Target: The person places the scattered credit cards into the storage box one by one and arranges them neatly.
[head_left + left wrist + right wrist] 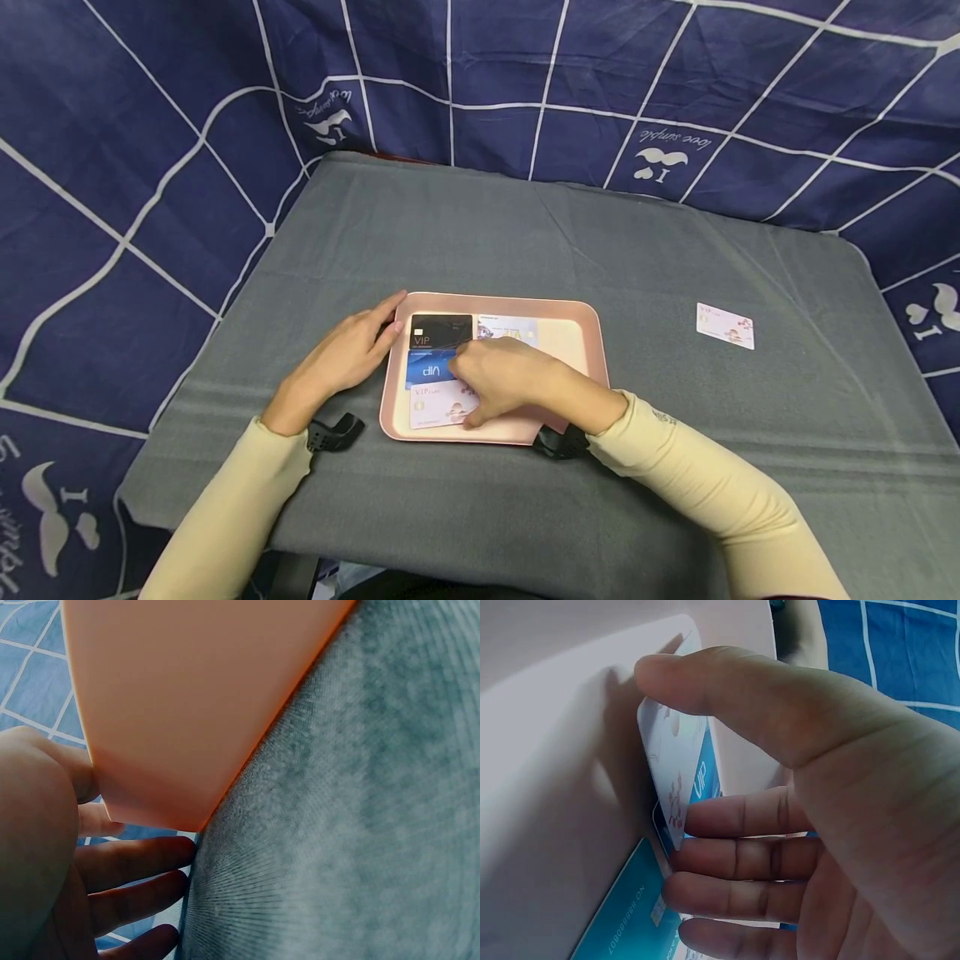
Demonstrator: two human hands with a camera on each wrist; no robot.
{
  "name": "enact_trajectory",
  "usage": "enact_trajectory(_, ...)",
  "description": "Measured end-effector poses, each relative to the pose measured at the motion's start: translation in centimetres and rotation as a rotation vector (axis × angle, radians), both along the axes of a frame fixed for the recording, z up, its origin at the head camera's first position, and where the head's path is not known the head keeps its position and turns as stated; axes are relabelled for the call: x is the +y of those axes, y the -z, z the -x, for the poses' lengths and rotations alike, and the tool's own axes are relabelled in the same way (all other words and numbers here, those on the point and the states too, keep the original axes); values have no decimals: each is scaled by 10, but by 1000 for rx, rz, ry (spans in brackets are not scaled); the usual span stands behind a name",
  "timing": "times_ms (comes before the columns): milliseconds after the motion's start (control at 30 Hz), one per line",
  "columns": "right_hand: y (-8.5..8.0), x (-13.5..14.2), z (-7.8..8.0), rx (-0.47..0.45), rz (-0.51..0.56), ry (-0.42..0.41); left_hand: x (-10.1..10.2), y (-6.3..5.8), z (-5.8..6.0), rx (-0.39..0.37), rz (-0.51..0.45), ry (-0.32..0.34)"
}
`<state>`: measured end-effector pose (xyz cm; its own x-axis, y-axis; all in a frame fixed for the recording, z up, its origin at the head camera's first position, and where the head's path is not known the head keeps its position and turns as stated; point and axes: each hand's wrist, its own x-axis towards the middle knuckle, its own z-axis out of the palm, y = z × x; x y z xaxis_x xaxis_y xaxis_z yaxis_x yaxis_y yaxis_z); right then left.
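Note:
A pink tray [592, 350] holds several cards. In the head view, my left hand [352, 346] lies at its back left corner, thumb and index finger touching the rim; the other fingers stretch out beside the wall [195, 697]. My right hand [502, 379] is inside the tray, thumb and index finger at opposite edges of a pale pink VIP card [435, 406], pinching its right end. Behind that card lie a blue VIP card [427, 369] and a black VIP card [431, 333]. A whitish card [498, 323] is partly covered by the hand. A teal card [626, 907] shows below the right fingers.
Another pale pink VIP card [725, 326] lies on the grey cloth [637, 250] to the right of the tray. Black wrist straps [335, 433] show at both wrists. Blue cloth with white lines [495, 58] hangs behind and beside the table.

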<state>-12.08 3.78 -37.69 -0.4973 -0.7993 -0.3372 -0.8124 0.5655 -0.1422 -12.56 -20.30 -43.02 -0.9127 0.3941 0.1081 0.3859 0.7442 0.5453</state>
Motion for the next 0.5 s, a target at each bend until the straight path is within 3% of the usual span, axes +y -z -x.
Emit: enact_trajectory(500,5,-5,-2,-55,10,-29,1,-1,-1,13,1,4)
